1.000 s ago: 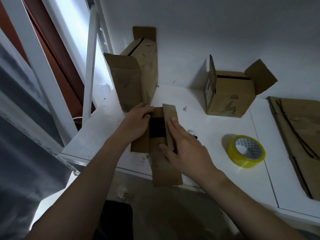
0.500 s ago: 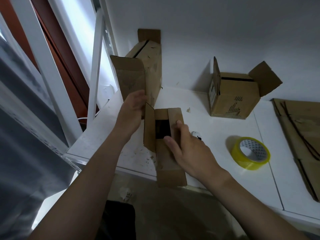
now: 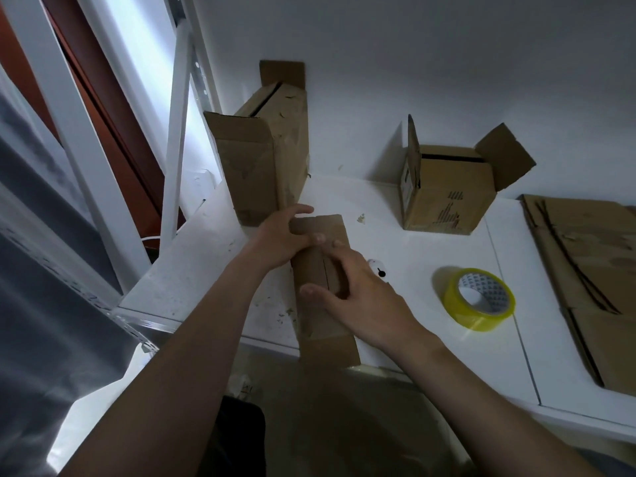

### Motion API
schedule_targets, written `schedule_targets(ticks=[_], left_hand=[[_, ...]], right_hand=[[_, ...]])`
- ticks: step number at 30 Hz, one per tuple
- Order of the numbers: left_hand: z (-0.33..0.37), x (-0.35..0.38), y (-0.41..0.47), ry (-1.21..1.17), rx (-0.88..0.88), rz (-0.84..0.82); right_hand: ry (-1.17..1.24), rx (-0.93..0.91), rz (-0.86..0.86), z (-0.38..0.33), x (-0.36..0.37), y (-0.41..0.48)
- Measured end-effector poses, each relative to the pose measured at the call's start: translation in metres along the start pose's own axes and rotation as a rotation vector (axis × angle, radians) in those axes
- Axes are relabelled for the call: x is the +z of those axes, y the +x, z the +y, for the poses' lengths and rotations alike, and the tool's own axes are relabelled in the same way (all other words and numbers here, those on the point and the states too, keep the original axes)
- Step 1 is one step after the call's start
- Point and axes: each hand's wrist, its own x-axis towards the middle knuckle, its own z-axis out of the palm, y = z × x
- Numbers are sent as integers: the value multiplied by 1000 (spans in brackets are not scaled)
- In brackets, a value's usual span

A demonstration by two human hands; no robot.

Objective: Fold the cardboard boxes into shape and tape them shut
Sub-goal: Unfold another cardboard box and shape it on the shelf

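Box (image 3: 311,270) lies flat on the table (image 3: 413,242) at the front edge, with its near end hanging over toward you. The flaps (image 3: 327,223) are folded down and meet at a centre seam (image 3: 325,271).

Left hand (image 3: 278,239): fingers spread, pressing the left flap, gripping nothing. Right hand (image 3: 364,290): flat on the right flap, thumb out wide, also gripping nothing.

Handling, as I judge it:
- Light, empty corrugated board. It's stiff across the panels but springy at the creases, so the flaps will likely pop up if you let go.
- It slides easily on the smooth table, and the overhang makes it tippy.
- Keep one palm straddling the seam and press over the side walls, not mid-panel, which will cave in.

Tape (image 3: 478,297) sits near your right hand, apart from the box. Reach for it with the right hand and hold the box down with the left.
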Motion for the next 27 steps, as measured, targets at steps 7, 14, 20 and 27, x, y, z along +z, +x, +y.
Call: schedule_targets(ticks=[7,14,20,27], left_hand=[[-3,-10,-19,194,-102,-101],[8,7,-48,352,-174,-117],[50,26,-65,444,431,-51],[64,51,-69,484,399,-307]], right_hand=[[-370,-5,-24,-13,11,-4],[-352,-127,-204,22,-64,-13],[-278,-153,-334,48,-96,-17],[-170,-183,215,60,-105,-27]])
